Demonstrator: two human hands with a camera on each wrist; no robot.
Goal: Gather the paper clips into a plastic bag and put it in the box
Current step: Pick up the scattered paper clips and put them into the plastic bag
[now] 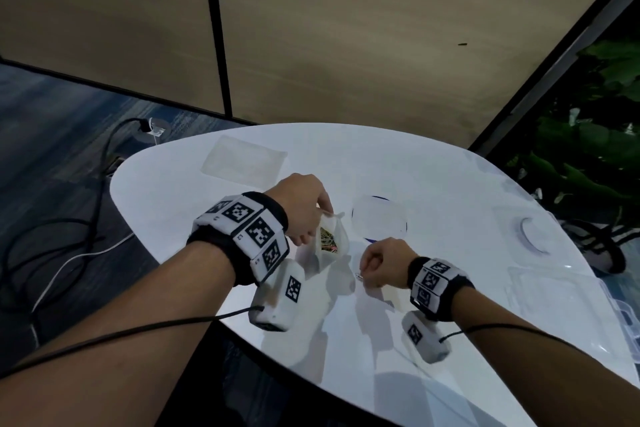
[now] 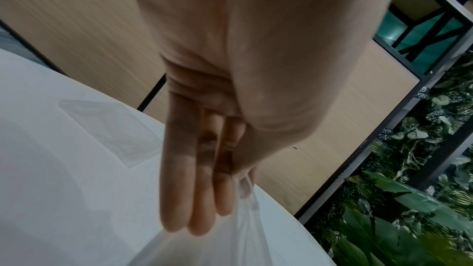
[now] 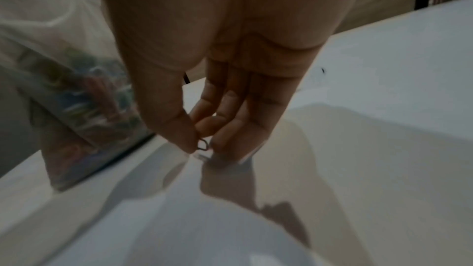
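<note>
The left hand [image 1: 302, 208] pinches the rim of the bag [image 1: 327, 243] between thumb and forefinger, holding its mouth up and open above the table [image 1: 450, 184]. In the left wrist view the other 3 fingers [image 2: 179, 179] hang straight down against the bag's film. Inside the bag lies a heap of coloured clips [image 1: 328, 242], seen through the plastic as blurred green, blue and red in the right wrist view.

Just right of the bag, the right hand [image 1: 382, 267] is down at the tabletop, its thumb and forefinger closed on 1 wire clip [image 3: 203, 147] that touches or sits just above the surface. Its remaining fingers are loosely curled.

Behind the bag and slightly right stands a clear round container [image 1: 379, 220] with a blue edge showing under it. Far behind the bag to the left lies a flat clear sheet [image 1: 242, 161]. Well right of the bag, at the table's edge, sits the clear box [image 1: 554, 302], with a round white disc [image 1: 535, 236] beyond it. Left of the table, cables [image 1: 69, 236] trail over the dark floor.
</note>
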